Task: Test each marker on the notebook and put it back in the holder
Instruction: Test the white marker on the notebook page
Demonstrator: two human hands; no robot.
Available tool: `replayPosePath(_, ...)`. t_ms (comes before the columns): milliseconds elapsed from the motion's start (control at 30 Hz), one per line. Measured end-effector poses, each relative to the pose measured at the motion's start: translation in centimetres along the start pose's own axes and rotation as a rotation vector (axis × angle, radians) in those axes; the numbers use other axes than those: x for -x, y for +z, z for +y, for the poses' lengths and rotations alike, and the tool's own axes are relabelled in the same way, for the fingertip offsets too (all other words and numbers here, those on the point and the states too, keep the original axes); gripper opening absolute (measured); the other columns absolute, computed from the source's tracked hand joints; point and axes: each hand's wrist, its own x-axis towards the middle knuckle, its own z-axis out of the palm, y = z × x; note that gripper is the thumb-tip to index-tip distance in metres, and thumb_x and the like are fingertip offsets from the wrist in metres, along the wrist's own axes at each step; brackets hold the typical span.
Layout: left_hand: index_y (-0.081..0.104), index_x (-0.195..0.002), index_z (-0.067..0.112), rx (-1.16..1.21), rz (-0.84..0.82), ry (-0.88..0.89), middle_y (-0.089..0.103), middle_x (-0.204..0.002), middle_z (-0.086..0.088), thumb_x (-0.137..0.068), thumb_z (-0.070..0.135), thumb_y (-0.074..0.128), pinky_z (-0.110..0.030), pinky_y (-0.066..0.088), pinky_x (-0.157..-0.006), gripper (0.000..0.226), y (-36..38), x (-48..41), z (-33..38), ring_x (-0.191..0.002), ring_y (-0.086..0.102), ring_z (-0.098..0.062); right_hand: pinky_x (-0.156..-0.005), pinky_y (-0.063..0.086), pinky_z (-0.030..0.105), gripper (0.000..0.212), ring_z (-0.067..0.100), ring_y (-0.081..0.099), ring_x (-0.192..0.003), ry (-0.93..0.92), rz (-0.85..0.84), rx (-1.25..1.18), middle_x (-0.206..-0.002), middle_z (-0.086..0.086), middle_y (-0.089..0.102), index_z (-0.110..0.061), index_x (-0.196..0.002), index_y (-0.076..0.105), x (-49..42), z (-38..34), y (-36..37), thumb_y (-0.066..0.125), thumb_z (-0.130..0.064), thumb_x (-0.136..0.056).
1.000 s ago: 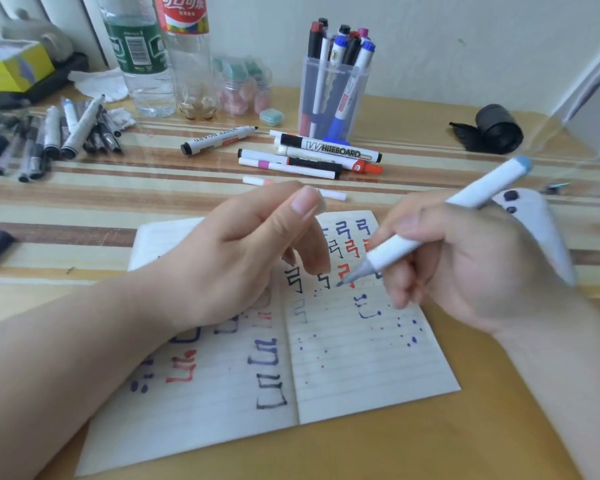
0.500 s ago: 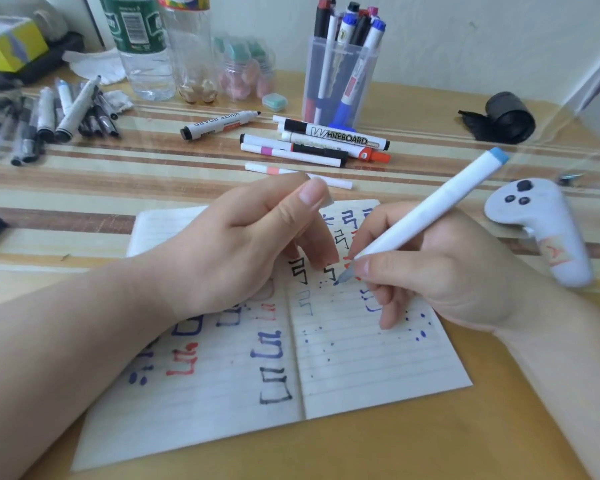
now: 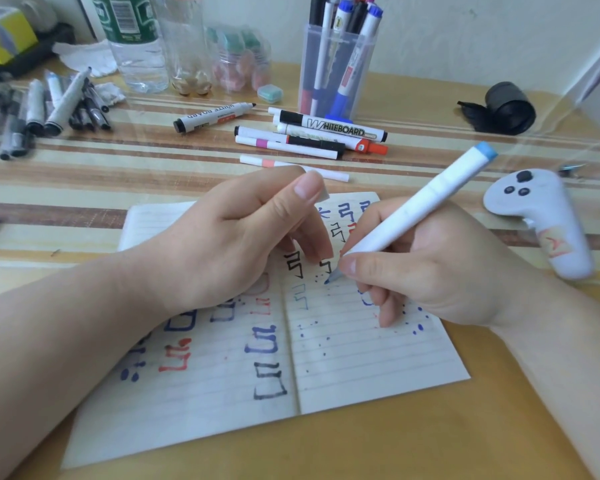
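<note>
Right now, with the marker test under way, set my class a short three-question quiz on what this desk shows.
1. True or false: the right hand holds the blue-ended marker with its tip on the notebook's right page.
2. Where do the loose whiteboard markers lie? A) in front of the clear holder; B) on the notebook; C) inside the holder.
3. What does the left hand pinch at its thumb tip?
Key: 1 true; 2 A; 3 a small white cap.
</note>
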Motion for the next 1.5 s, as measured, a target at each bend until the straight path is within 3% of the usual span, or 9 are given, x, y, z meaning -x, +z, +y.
replayPosePath(233,0.074,-0.087,0.008,-0.048,0.006,-0.011,0.065,-0.069,0.02,-0.106,0.039,0.033,-0.015,0.044,-0.071,0.055,0.02,0.01,0.05,-0.072,0.063,-0.009,-0.046,0.058,0.054,0.019,0.036,0.065,-0.052,0.02,0.011,0.078,-0.061,0.014,0.064,-0.005,-0.075,0.068,0.07,-0.15,-0.1,0.076,-0.022,-0.077)
replayPosePath(367,0.071,-0.083,0.021,-0.009,0.009,-0.071,0.075,-0.086,0.002,-0.102,0.055,0.035,-0.061,0.055,-0.071,0.053,-0.1,0.13,0.18,-0.073,0.066,-0.042,-0.045,0.057,0.054,0.018,0.037,0.065,-0.05,0.033,0.027,0.107,-0.06,0.016,0.063,-0.007,-0.073,0.066,0.08,-0.37,0.05,0.073,-0.023,-0.075)
replayPosePath(533,0.072,-0.086,0.02,-0.04,0.001,-0.077,0.074,-0.084,0.004,-0.101,0.056,0.035,-0.065,0.053,-0.064,0.054,-0.15,0.17,0.24,-0.069,0.062,-0.044,-0.044,0.055,0.059,0.014,0.037,0.064,-0.045,0.054,0.07,0.145,-0.057,0.016,0.061,-0.009,-0.071,0.063,0.0,-0.37,-0.01,0.07,-0.022,-0.072)
replayPosePath(733,0.064,-0.07,0.04,-0.054,0.018,-0.016,0.077,-0.086,0.0,-0.106,0.046,0.033,-0.04,0.053,-0.077,0.048,-0.09,0.0,0.36,-0.077,0.065,-0.022,-0.044,0.053,0.063,0.014,0.038,0.064,-0.045,0.055,0.074,0.136,-0.056,0.016,0.06,-0.008,-0.071,0.062,0.01,-0.14,-0.03,0.071,-0.019,-0.074)
replayPosePath(867,0.07,-0.077,0.029,-0.037,0.007,-0.066,0.075,-0.088,-0.006,-0.102,0.057,0.034,-0.064,0.052,-0.067,0.051,-0.15,0.11,0.13,-0.07,0.062,-0.044,-0.044,0.054,0.059,0.015,0.038,0.063,-0.045,0.049,0.069,0.128,-0.056,0.015,0.06,-0.008,-0.069,0.062,-0.02,-0.19,-0.16,0.072,-0.017,-0.076)
replayPosePath(1067,0.073,-0.08,0.025,-0.075,0.011,-0.051,0.074,-0.086,-0.007,-0.105,0.052,0.034,-0.056,0.053,-0.072,0.054,-0.25,0.06,-0.08,-0.072,0.062,-0.035,-0.043,0.053,0.041,0.015,0.033,0.06,-0.047,0.043,0.024,0.061,-0.056,0.009,0.061,-0.006,-0.068,0.064,-0.02,-0.25,-0.4,0.074,-0.014,-0.076)
replayPosePath(1200,0.071,-0.076,0.034,-0.071,0.011,-0.016,0.072,-0.079,0.008,-0.105,0.05,0.033,-0.056,0.051,-0.069,0.05,-0.19,0.07,0.11,-0.069,0.06,-0.035,-0.045,0.052,0.034,0.015,0.023,0.059,-0.049,0.029,-0.006,-0.01,-0.057,0.008,0.063,-0.006,-0.069,0.067,0.02,-0.11,-0.31,0.075,-0.017,-0.075)
replayPosePath(1300,0.075,-0.085,0.017,-0.075,-0.002,-0.03,0.063,-0.069,0.016,-0.106,0.048,0.034,-0.058,0.051,-0.062,0.055,-0.23,0.11,-0.07,-0.061,0.056,-0.038,-0.047,0.053,0.037,0.017,0.028,0.062,-0.052,0.022,-0.025,0.022,-0.061,0.01,0.066,-0.007,-0.073,0.07,0.12,-0.16,-0.29,0.077,-0.022,-0.074)
replayPosePath(1500,0.075,-0.085,0.007,-0.076,-0.006,0.014,0.058,-0.064,0.022,-0.106,0.038,0.034,-0.015,0.042,-0.067,0.056,-0.04,-0.03,-0.01,-0.064,0.055,-0.005,-0.045,0.057,0.048,0.015,0.037,0.065,-0.051,0.025,-0.01,0.11,-0.061,0.013,0.065,-0.009,-0.073,0.069,0.15,-0.68,-0.13,0.075,-0.023,-0.075)
